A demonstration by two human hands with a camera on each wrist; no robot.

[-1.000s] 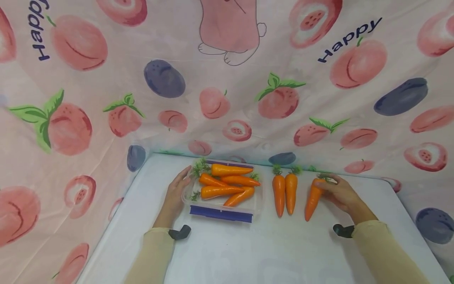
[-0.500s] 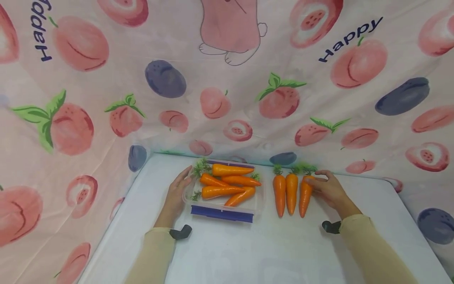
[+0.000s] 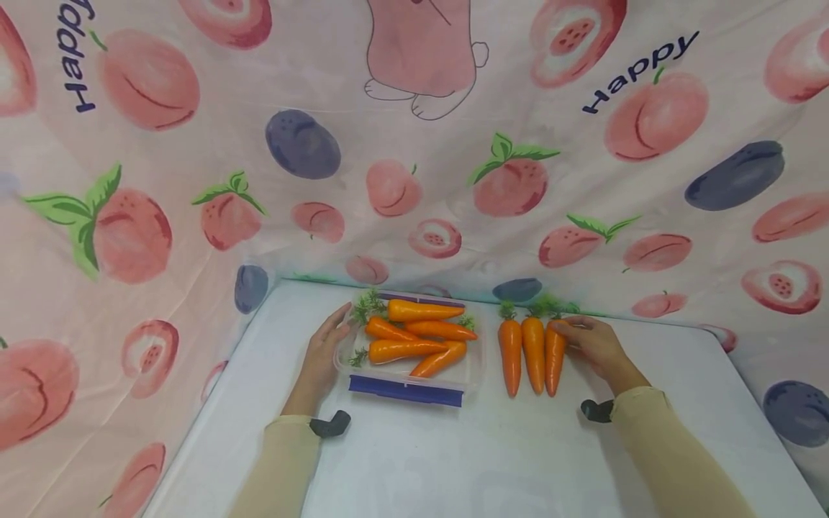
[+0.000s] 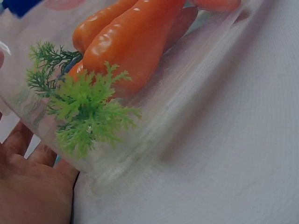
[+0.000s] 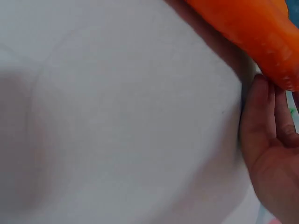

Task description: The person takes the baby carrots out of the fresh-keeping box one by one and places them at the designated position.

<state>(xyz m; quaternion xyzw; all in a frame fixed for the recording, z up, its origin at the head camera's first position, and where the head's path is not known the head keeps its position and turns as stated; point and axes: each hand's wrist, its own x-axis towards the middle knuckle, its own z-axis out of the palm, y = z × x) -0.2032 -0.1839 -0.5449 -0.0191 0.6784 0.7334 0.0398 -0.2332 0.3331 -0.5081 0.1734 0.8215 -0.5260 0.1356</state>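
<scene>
Orange carrot (image 3: 555, 363) recorded at the right end of a row of three, near the far edge of the table (image 3: 492, 453), leafy end toward that edge, tip toward the near one. Shifted leftward and straightened within the last second: at first apart and aslant, now just beside the middle carrot (image 3: 533, 352), with the left carrot (image 3: 511, 352) next along. Contact with the neighbour not certain. Judged: row of three nearly aligned, release still to be made. Right hand (image 3: 602, 349) on the side of the far right corner, thumb and fingers pinching the orange carrot near its leafy end. Left hand (image 3: 319, 352) toward the far left corner, fingers extended and slightly spread at the left end of the clear plastic box (image 3: 382, 371); no shift noted. Inside the box, five carrots (image 3: 404, 350) visible, likewise unmoved. Blue flap (image 3: 405, 391) along the box's near side. Writing: "Happy" legible in dark lettering (image 3: 637, 70) at upper right on the fruit-printed cloth (image 3: 388, 137) behind the table; apparently the same word at upper left, turned and cut off. No brand or label legible on box or carrots.
</scene>
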